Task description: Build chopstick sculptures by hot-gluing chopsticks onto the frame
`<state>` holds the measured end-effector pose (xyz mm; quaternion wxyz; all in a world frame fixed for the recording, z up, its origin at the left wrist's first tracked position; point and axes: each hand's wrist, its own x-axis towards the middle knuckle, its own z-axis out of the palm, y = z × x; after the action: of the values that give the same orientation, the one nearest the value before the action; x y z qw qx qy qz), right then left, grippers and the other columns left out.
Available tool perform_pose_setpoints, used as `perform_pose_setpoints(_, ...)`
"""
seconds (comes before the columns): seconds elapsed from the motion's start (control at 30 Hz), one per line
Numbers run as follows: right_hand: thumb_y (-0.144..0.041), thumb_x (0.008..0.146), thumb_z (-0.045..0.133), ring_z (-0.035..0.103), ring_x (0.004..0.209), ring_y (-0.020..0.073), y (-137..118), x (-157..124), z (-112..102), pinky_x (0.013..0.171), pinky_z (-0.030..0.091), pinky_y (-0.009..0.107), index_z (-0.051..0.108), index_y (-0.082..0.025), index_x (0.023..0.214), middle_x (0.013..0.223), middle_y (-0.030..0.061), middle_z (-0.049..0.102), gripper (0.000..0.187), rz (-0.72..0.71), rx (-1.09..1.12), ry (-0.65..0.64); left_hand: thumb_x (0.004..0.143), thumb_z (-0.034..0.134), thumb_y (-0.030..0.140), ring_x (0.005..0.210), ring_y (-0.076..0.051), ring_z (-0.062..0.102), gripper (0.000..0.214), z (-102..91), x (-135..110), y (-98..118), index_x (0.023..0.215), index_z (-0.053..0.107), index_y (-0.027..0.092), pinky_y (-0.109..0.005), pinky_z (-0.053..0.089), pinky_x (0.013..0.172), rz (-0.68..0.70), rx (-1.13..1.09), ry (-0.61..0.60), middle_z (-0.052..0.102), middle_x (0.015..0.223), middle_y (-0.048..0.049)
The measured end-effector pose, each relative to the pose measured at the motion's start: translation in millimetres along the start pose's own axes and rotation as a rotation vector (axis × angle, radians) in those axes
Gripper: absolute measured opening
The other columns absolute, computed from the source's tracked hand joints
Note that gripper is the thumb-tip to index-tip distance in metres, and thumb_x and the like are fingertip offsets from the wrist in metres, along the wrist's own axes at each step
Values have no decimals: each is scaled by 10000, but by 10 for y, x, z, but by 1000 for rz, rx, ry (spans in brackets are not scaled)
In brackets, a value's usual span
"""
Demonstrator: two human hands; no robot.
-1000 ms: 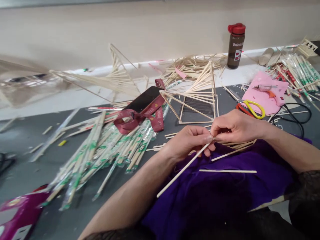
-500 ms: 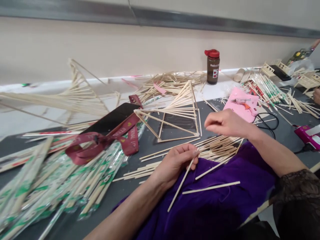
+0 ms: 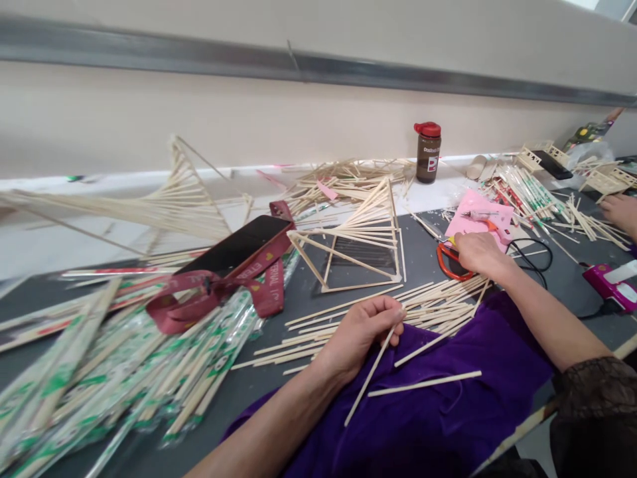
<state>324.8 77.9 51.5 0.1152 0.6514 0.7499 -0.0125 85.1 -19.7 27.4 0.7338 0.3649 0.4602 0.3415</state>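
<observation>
My left hand (image 3: 371,328) pinches a thin wooden stick (image 3: 367,382) close to its upper end; the stick slants down over purple cloth (image 3: 423,425). A second wooden stick (image 3: 425,384) lies on the cloth. My right hand (image 3: 480,253) is low at the orange-handled scissors (image 3: 450,271), its fingertips beside or on the handle. Those fingers are mostly hidden, so I cannot see a grip. Just past it, a glue gun (image 3: 490,219) rests on a pink sheet (image 3: 465,206). Loose sticks (image 3: 423,299) are spread between my hands.
A stick frame (image 3: 361,285) stands ahead, with a larger one (image 3: 199,192) behind left. Wrapped chopsticks (image 3: 199,372), a phone (image 3: 239,245) and a red lanyard (image 3: 179,302) lie left. A bottle (image 3: 428,156) stands by the wall. At far right is another person's hand (image 3: 620,212).
My right hand has moved down and to the right, uncovering the orange scissors handle. My left hand keeps its pinch on the stick. The camera view has shifted a little.
</observation>
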Motion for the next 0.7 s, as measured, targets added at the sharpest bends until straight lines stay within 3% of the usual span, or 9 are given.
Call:
perform_pose_setpoints(0.23, -410, 976, 355, 667, 985, 296, 117, -4, -61, 738, 443, 336, 535, -121, 1229, 1051, 197, 710, 424, 76, 49, 88, 600, 802, 372, 428, -71, 468, 316, -15, 7, -20, 634, 577, 153, -195, 322, 463, 15, -5, 5, 580, 521, 13)
perform_pose_setpoints(0.43, -202, 899, 436, 673, 924, 273, 439, -77, -152, 721, 427, 315, 519, -122, 1286, 1013, 169, 714, 404, 142, 152, 211, 614, 792, 365, 419, -62, 460, 307, -19, 12, -40, 636, 571, 152, -188, 304, 455, 35, -29, -7, 577, 511, 16)
perform_pose_setpoints(0.57, -244, 853, 483, 661, 798, 225, 670, -89, -121, 684, 456, 306, 546, -145, 1243, 890, 91, 712, 407, 140, 493, 460, 620, 795, 375, 424, -64, 473, 318, -13, 11, -34, 639, 570, 152, -187, 318, 453, 45, -36, -16, 580, 517, 13)
perform_pose_setpoints(0.7, -422, 869, 468, 624, 681, 179, 608, -113, -173, 605, 486, 308, 530, -186, 1216, 899, 72, 660, 424, 86, 973, 613, 618, 802, 406, 441, -75, 502, 340, -1, -29, 61, 663, 577, 156, -193, 359, 458, 113, -84, 18, 585, 527, 14)
